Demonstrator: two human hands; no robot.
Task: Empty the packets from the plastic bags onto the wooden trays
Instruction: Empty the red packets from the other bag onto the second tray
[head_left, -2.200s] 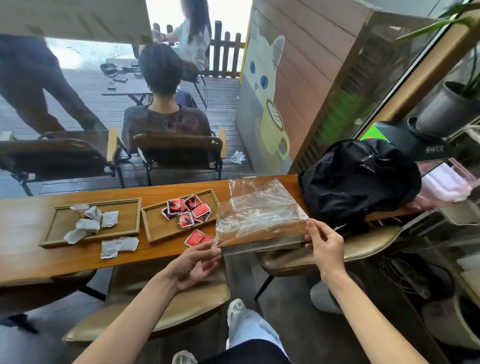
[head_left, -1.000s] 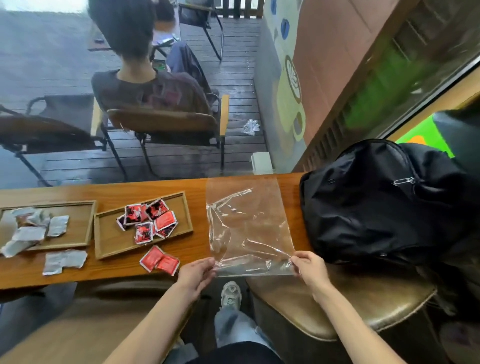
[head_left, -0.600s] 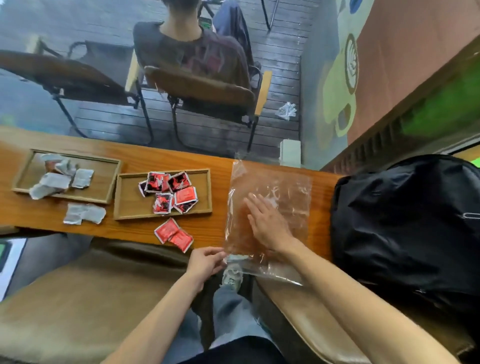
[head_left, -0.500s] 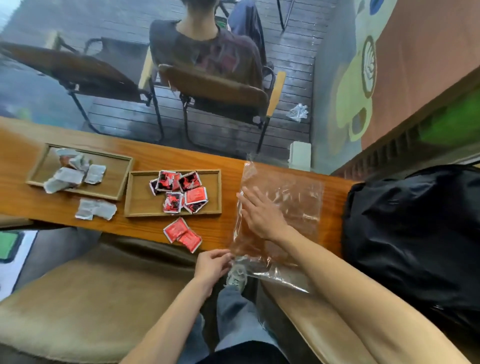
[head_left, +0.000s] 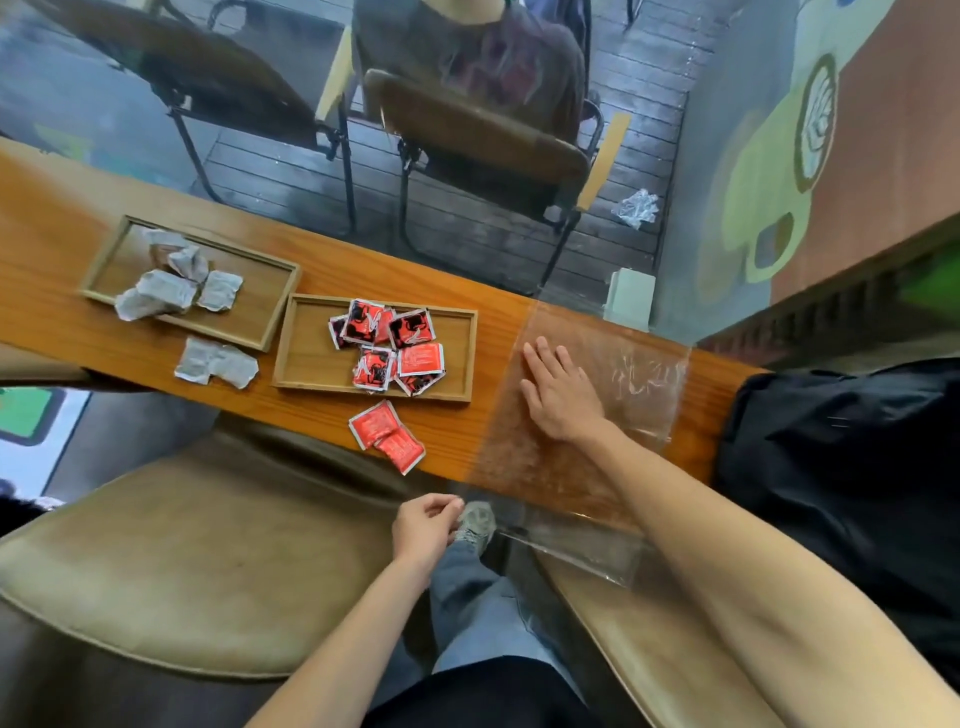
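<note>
It was a café: beyond the wooden counter (head_left: 467, 431), a window faced deck chairs (head_left: 483, 140) and a coffee-cup mural (head_left: 769, 208).

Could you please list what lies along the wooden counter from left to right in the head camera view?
Tray of white packets → loose white packets → tray of red packets → right hand pressing flat on the clear plastic bag → black backpack.

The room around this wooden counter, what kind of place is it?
Probably a café: a narrow wooden counter faces a window onto a deck with chairs, and the wall outside carries a painted coffee cup.
</note>
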